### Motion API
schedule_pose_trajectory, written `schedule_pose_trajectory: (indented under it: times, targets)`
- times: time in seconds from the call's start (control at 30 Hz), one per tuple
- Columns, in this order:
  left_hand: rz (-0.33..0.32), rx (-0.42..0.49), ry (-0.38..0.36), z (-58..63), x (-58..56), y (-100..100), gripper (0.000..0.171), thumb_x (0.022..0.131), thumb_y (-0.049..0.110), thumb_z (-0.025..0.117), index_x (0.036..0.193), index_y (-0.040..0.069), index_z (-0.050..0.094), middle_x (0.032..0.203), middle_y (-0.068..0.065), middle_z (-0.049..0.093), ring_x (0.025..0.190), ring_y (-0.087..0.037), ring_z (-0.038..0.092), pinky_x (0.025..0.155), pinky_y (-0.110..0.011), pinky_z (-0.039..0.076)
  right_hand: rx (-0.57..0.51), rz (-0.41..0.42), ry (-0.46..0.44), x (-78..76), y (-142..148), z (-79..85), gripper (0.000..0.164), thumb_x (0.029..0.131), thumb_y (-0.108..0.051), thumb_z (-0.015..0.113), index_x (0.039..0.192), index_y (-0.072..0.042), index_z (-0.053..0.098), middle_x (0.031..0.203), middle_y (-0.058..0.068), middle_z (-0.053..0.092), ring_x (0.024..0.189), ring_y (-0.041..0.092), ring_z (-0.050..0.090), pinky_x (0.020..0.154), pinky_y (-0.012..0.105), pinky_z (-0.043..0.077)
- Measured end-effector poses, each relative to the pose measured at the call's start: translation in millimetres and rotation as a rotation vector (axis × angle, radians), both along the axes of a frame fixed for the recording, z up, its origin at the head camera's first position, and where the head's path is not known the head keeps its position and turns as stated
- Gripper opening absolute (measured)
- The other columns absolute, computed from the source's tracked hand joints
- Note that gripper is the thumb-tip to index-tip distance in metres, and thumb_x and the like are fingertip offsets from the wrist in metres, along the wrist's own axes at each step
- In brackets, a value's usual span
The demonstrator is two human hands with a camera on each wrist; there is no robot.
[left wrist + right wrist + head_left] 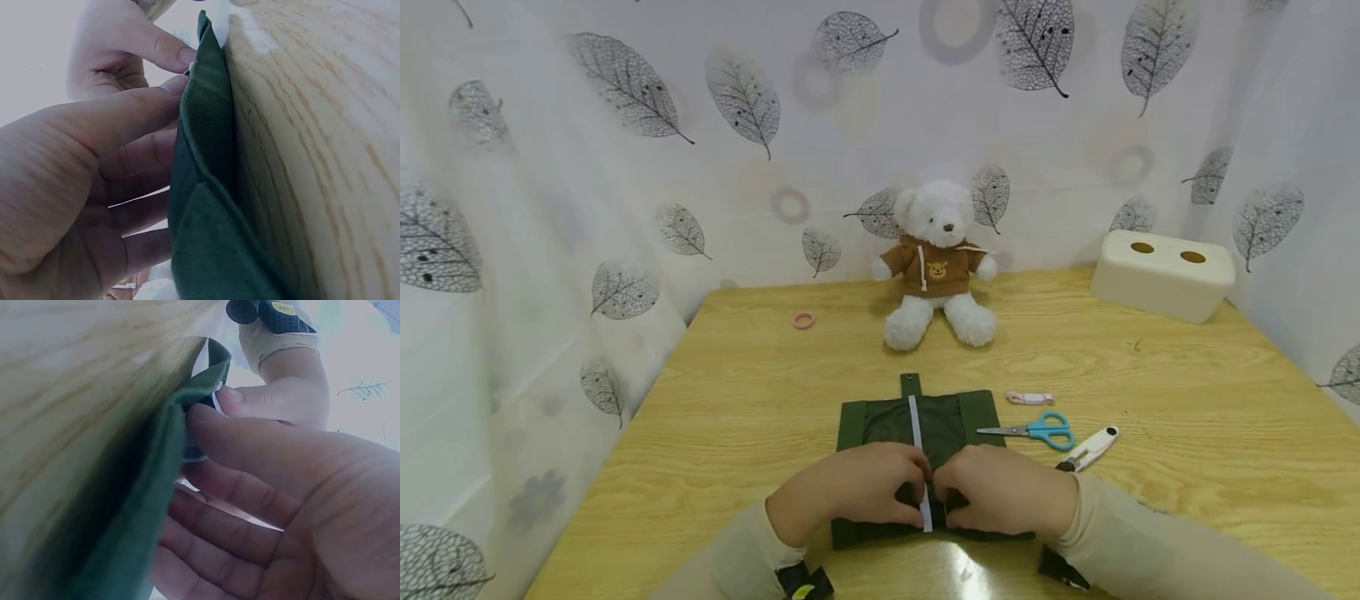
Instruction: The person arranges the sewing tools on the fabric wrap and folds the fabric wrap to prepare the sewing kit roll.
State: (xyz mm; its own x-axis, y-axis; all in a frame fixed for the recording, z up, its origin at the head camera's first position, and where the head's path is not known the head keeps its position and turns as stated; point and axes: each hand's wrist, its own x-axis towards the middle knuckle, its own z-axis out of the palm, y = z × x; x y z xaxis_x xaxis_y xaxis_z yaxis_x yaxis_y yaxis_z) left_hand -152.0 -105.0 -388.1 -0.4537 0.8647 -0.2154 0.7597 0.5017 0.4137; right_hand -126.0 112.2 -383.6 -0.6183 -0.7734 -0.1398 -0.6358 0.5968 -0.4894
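A dark green fabric cover (977, 408) lies spread on the table, with a snap tab (910, 383) at its far edge and side flaps. A narrow whitish strip (915, 421) runs down its middle. My left hand (865, 483) pinches the cover beside the strip near the close edge; its thumb (144, 103) lies along the fabric rim in the left wrist view. Just across the strip, my right hand (1003, 487) pinches the cover too, the two hands almost touching. In the right wrist view, its thumb (250, 437) is at the rim and the fingertips are partly hidden behind the fabric.
Blue-handled scissors (1048, 431) lie with blades over the cover's right flap. Nearby are a small pink-and-white bundle (1030, 398) and a white utility knife (1093, 448). Farther back are a pink ring (803, 321), a white teddy bear (936, 267) and a cream box (1161, 279).
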Motion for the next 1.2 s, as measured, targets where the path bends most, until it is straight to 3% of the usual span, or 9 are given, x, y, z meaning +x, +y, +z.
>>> schedule_pose_trajectory:
  times: [0.23,0.47,0.63,0.83,1.03,1.2]
  targets:
    - [0.008,0.001,0.01,-1.4,0.3,0.1,0.018,0.091,0.04,0.075,0.088,0.023,0.073,0.125,0.006,0.062,0.112,-0.004,0.059,0.095,-0.017,0.047,0.002,0.02,0.02,0.3,-2.2,1.2,0.014,0.084,-0.019,0.082,0.086,-0.022,0.069,0.08,-0.018,0.061,0.067,-0.004,0.052,0.06,0.02,0.046]
    - [0.013,0.003,0.003,-1.0,0.0,0.1,0.018,0.092,0.039,0.075,0.092,0.021,0.073,0.125,0.004,0.062,0.111,-0.004,0.058,0.094,-0.017,0.046,-0.012,0.038,0.067,0.6,-3.7,-0.5,0.016,0.084,-0.018,0.083,0.09,-0.024,0.069,0.087,-0.017,0.064,0.076,-0.004,0.055,0.066,0.021,0.049]
    - [0.003,-0.001,-0.001,0.0,1.1,0.7,0.017,0.092,0.039,0.074,0.088,0.022,0.072,0.126,0.003,0.062,0.112,-0.005,0.058,0.094,-0.017,0.046,-0.012,0.057,0.039,-0.4,0.4,-1.4,0.016,0.086,-0.021,0.081,0.096,-0.025,0.07,0.095,-0.017,0.064,0.083,-0.003,0.057,0.072,0.022,0.051]
    - [-0.021,-0.011,-0.014,0.2,1.8,0.2,0.019,0.096,0.039,0.07,0.09,0.021,0.075,0.13,0.001,0.062,0.115,-0.007,0.06,0.095,-0.017,0.047,-0.05,0.058,0.056,-7.4,29.6,0.6,0.016,0.091,-0.028,0.076,0.106,-0.023,0.072,0.103,-0.015,0.066,0.092,0.0,0.06,0.078,0.026,0.054]
    - [-0.044,-0.005,-0.014,0.3,0.3,-1.8,0.021,0.104,0.022,0.058,0.103,0.017,0.078,0.133,0.001,0.062,0.118,-0.007,0.06,0.095,-0.018,0.048,-0.118,-0.026,0.083,-13.8,66.7,3.7,0.01,0.094,-0.025,0.074,0.103,-0.021,0.073,0.101,-0.013,0.068,0.089,0.003,0.062,0.073,0.027,0.055]
    - [-0.04,-0.025,0.018,1.3,-1.8,-1.6,0.02,0.103,0.015,0.058,0.111,0.017,0.077,0.133,0.004,0.062,0.121,-0.008,0.058,0.098,-0.021,0.047,-0.129,-0.08,0.132,-18.5,92.1,7.8,0.012,0.091,-0.02,0.077,0.102,-0.019,0.075,0.1,-0.01,0.069,0.084,0.002,0.062,0.069,0.028,0.054]
